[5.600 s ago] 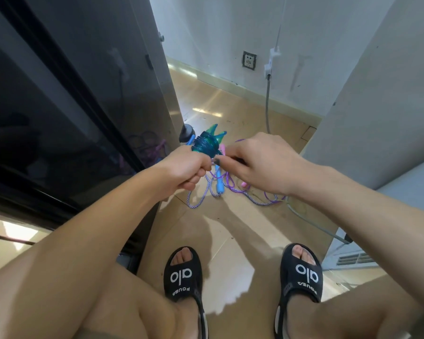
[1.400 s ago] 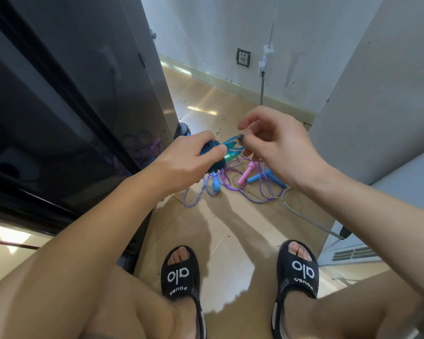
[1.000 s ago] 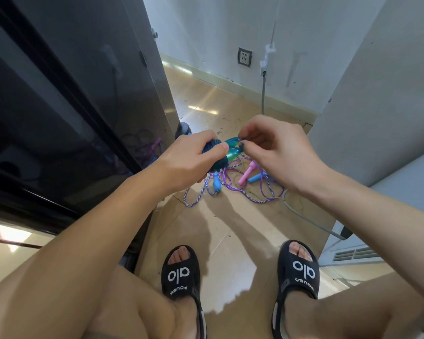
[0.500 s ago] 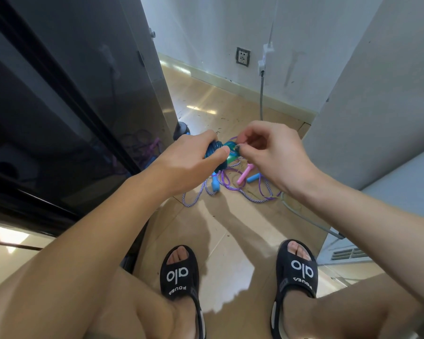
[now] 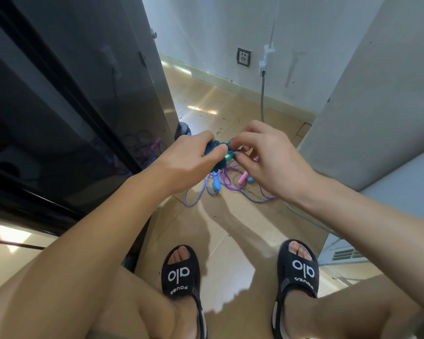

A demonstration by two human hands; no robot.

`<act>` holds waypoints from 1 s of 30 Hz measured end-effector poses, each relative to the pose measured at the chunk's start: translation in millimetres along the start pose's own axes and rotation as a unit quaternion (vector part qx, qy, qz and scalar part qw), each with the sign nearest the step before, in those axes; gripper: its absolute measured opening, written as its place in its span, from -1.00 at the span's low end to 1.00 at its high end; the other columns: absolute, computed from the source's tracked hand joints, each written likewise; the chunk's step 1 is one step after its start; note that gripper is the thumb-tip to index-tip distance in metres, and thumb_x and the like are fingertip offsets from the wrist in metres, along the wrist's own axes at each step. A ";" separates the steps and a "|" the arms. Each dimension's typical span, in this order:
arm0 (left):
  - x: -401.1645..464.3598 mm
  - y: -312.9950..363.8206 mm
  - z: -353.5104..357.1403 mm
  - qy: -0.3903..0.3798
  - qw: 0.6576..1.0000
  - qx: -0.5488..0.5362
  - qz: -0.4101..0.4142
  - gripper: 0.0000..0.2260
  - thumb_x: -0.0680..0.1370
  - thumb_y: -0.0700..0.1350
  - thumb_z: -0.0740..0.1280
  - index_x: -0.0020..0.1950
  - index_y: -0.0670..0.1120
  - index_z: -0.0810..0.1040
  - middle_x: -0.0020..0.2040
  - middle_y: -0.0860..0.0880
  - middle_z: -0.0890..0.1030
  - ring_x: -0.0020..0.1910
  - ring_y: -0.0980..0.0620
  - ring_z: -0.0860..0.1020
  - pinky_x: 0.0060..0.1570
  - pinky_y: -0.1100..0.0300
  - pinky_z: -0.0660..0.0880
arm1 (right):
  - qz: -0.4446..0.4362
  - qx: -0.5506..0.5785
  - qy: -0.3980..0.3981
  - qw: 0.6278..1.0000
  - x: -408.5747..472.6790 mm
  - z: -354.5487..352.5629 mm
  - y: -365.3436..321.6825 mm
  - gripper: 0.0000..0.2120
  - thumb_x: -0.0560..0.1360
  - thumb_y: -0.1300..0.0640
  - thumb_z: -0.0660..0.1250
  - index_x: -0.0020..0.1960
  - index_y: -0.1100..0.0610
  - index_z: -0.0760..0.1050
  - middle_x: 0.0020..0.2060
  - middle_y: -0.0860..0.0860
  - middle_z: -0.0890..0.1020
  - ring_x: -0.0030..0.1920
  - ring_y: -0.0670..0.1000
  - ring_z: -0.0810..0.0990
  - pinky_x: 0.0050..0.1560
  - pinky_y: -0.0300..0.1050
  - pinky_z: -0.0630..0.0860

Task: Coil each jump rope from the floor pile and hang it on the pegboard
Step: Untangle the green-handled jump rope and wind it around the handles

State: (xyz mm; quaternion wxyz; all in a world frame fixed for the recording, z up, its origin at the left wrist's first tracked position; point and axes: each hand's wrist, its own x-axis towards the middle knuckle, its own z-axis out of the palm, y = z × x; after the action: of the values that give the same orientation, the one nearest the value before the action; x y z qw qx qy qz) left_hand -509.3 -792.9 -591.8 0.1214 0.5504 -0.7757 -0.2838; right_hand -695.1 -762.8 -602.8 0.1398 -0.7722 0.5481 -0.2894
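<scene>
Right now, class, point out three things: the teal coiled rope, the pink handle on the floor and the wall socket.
teal coiled rope [image 5: 211, 149], head view, on the wound coil.
pink handle [image 5: 242, 179], head view, mid-shaft.
wall socket [image 5: 243, 57], head view, faceplate centre.

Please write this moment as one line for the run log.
stage: coiling | left hand: grips teal rope coil | right hand: pinches coil end | floor pile: ropes remain | pegboard: not visible

Both forearms reach fwd to 12 o'clock; left hand [image 5: 186, 162] curled in a grip, right hand [image 5: 267, 157] fingertips pinching.
</scene>
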 end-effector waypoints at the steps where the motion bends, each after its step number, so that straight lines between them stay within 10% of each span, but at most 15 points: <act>1: -0.2 0.2 0.1 0.000 1.000 0.001 0.000 -0.65 0.64 0.19 0.17 0.03 -0.09 0.48 -0.19 -0.14 0.61 -0.23 -0.16 0.61 -0.17 -0.19 0.58 | -0.006 0.000 -0.004 1.000 0.9 -1.2 1.3 -0.87 0.53 0.23 0.34 0.00 0.11 0.65 -0.08 0.01 0.54 -0.12 0.04 0.54 -0.09 -0.04 0.49; 17: 1.6 5.0 -0.6 0.015 1.000 0.012 0.002 -0.66 0.65 0.18 0.13 0.02 -0.08 0.45 -0.18 -0.14 0.61 -0.22 -0.17 0.61 -0.18 -0.18 0.57 | 0.209 0.241 0.026 0.948 6.7 -2.7 -11.2 -0.83 0.53 0.24 0.32 -0.11 0.08 0.67 -0.34 -0.09 0.63 -0.34 -0.14 0.50 -0.21 -0.12 0.54; 21: 1.3 5.0 -0.2 0.002 1.000 0.016 0.004 -0.67 0.65 0.21 0.12 0.05 -0.05 0.44 -0.16 -0.13 0.61 -0.21 -0.16 0.61 -0.16 -0.21 0.58 | 0.279 0.327 0.035 0.902 7.5 -0.3 -13.2 -0.87 0.51 0.23 0.35 -0.09 0.11 0.68 -0.30 0.20 0.61 -0.35 0.01 0.45 -0.30 -0.02 0.44; 30: 0.7 4.4 -0.4 -0.004 0.999 0.038 0.003 -0.66 0.67 0.19 0.10 0.10 -0.07 0.42 -0.13 -0.14 0.60 -0.20 -0.15 0.60 -0.15 -0.22 0.55 | 0.329 0.426 0.024 0.842 12.4 0.4 -10.3 -0.89 0.49 0.31 0.36 -0.06 0.14 0.60 -0.54 -0.11 0.46 -0.57 -0.09 0.36 -0.25 0.03 0.21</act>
State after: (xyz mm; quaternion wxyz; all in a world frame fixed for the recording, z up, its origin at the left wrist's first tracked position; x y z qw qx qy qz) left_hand -512.8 -792.6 -589.1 0.0986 0.5510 -0.7880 -0.2562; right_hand -684.1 -770.6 -594.0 0.5285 -0.4033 0.5963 -0.4500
